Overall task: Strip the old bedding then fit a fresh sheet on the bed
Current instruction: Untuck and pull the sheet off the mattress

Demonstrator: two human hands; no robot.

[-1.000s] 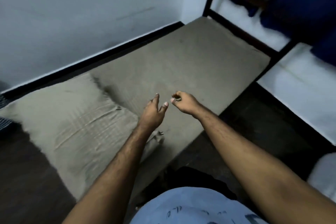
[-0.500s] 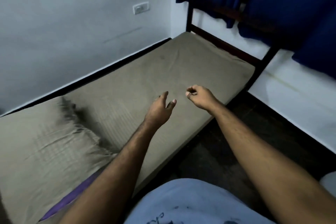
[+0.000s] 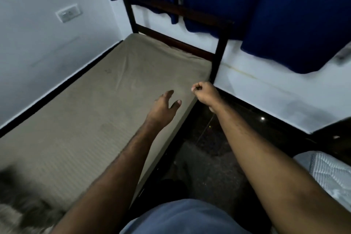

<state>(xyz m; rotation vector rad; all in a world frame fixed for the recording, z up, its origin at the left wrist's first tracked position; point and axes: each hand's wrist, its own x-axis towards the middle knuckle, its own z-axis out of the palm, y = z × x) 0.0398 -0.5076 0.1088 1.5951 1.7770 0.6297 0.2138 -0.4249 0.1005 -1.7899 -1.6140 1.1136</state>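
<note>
Head view: sheet, tan, soft, light, covers bed beside wall, wrinkled near footboard. Left hand spread, above sheet near side edge. Right hand curled, holds nothing, beyond sheet edge. Best grip likely corner under footboard post; cloth should bunch easily.

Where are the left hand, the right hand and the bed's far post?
left hand [image 3: 163,107]: head view, back of the hand, fingers spread above the sheet.
right hand [image 3: 206,94]: head view, back of the curled fist.
far post [image 3: 218,57]: head view, middle of the dark upright.
</note>
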